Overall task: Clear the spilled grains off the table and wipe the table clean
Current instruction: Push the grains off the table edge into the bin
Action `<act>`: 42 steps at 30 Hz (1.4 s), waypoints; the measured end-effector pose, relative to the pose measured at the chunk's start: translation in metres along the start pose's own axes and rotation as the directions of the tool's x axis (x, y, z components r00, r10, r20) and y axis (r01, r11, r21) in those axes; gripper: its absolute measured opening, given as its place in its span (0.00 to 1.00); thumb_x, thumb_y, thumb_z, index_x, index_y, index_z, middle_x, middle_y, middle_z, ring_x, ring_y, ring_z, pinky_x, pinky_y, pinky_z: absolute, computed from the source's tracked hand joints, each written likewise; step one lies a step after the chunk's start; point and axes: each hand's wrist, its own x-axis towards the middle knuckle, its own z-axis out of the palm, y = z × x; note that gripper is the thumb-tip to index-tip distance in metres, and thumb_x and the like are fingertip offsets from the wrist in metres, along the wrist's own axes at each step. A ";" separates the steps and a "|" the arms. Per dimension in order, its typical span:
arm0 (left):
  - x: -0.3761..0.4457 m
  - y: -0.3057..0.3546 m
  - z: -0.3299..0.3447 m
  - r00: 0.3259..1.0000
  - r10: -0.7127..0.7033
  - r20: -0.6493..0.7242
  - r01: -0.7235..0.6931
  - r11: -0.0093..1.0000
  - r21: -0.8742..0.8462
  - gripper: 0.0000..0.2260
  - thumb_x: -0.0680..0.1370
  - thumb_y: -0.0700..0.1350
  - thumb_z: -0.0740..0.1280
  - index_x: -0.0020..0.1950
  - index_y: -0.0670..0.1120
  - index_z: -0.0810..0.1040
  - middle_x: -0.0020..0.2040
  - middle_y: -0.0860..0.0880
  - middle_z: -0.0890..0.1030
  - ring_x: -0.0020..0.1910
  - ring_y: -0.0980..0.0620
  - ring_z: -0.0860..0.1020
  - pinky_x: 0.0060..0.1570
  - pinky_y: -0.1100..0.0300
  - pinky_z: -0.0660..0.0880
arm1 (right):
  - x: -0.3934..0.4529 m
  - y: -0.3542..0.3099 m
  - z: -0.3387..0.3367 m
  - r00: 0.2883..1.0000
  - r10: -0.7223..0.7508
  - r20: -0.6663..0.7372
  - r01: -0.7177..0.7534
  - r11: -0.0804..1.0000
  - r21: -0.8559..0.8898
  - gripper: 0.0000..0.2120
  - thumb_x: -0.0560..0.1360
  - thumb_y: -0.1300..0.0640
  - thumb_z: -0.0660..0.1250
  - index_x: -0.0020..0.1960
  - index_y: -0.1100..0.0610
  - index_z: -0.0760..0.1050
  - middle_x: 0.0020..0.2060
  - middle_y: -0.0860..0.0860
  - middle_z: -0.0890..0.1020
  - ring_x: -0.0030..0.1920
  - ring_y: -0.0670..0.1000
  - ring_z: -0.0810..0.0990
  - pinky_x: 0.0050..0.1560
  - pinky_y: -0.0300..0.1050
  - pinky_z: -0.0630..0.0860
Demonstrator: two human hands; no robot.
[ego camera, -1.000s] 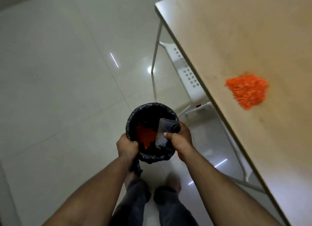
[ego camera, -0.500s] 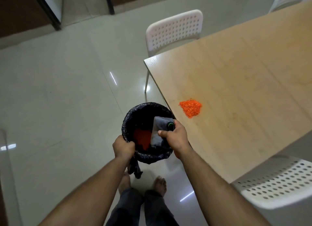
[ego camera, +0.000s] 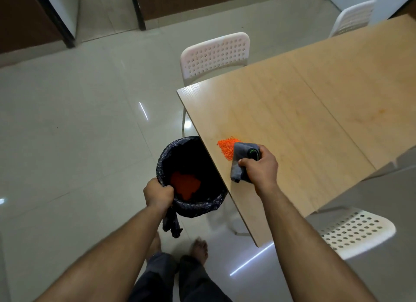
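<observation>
- Your right hand [ego camera: 258,166] has left the bin's mouth since the earlier frames and now sits over the light wooden table [ego camera: 315,103], its fingers curled round the folded grey cloth [ego camera: 242,159].
- Your left hand [ego camera: 158,194] still grips the rim of the round bin lined with a black plastic bag [ego camera: 191,177], holding it tucked just under the table's near-left edge.
- A small heap of orange grains [ego camera: 226,147] lies on the table close to that edge, touching the cloth's front fold; more orange grains [ego camera: 185,185] already rest in the bottom of the bin.
- Expect the grains to be light, loose and quick to scatter or roll, so judge them best pushed as a mass with a broad cloth face, not picked up.
- Treat the cloth as soft and limp: keep your hold on the bunched middle so a flat flap trails against the tabletop.
- The bin looks light, and its liner is thin and slippery, so a pinch on both rim and bag seems wise.
- White perforated plastic chairs [ego camera: 215,56] stand at the table's far side.
- No brand, label or writing can be read; only a green loop shows on the cloth.
</observation>
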 end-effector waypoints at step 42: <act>-0.004 0.023 0.014 0.999 -0.042 -0.020 0.038 0.987 -0.158 0.04 0.67 0.37 0.65 0.38 0.42 0.79 0.36 0.42 0.83 0.37 0.38 0.83 0.37 0.40 0.84 | -0.003 -0.009 0.038 0.943 -0.250 0.219 0.295 0.933 -0.207 0.20 0.69 0.60 0.70 0.59 0.47 0.84 0.52 0.46 0.86 0.52 0.49 0.83 0.53 0.47 0.81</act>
